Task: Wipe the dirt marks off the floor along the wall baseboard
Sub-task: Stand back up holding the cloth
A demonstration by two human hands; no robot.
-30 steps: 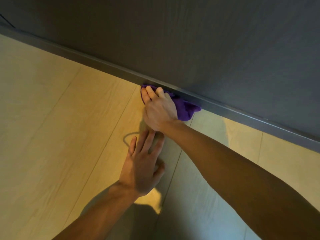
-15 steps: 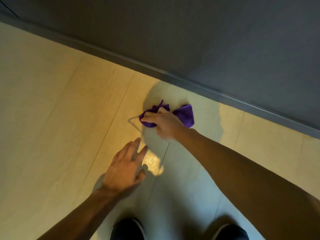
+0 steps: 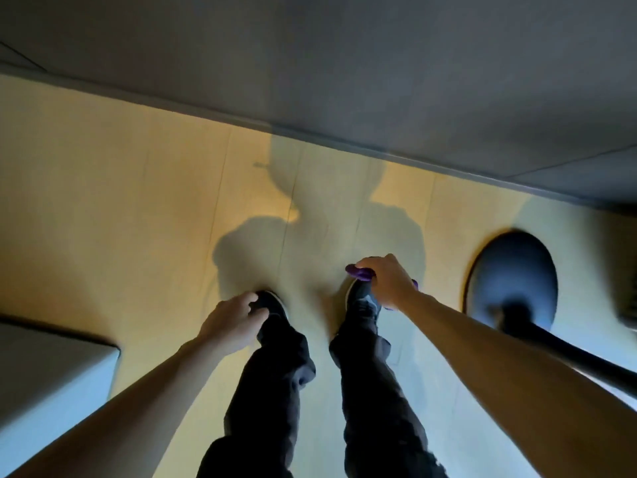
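My right hand (image 3: 387,282) is closed around a purple cloth (image 3: 358,272), held in the air above my right shoe; only small bits of cloth stick out of the fist. My left hand (image 3: 232,320) hangs over my left shoe with fingers loosely curled and nothing in it. The grey baseboard (image 3: 310,136) runs along the foot of the dark wall, well ahead of both hands. The pale wood-look floor (image 3: 138,201) lies between, partly under my shadow.
My two legs in dark trousers and dark shoes (image 3: 272,305) stand in the middle. A round dark stool base (image 3: 510,277) with a post sits on the floor at the right. A pale box-like corner (image 3: 51,360) juts in at the lower left.
The view has risen far from the floor. My right hand lifted the cloth away from the baseboard and off the floor; my left hand left the floor too. Legs and stool base came into view.
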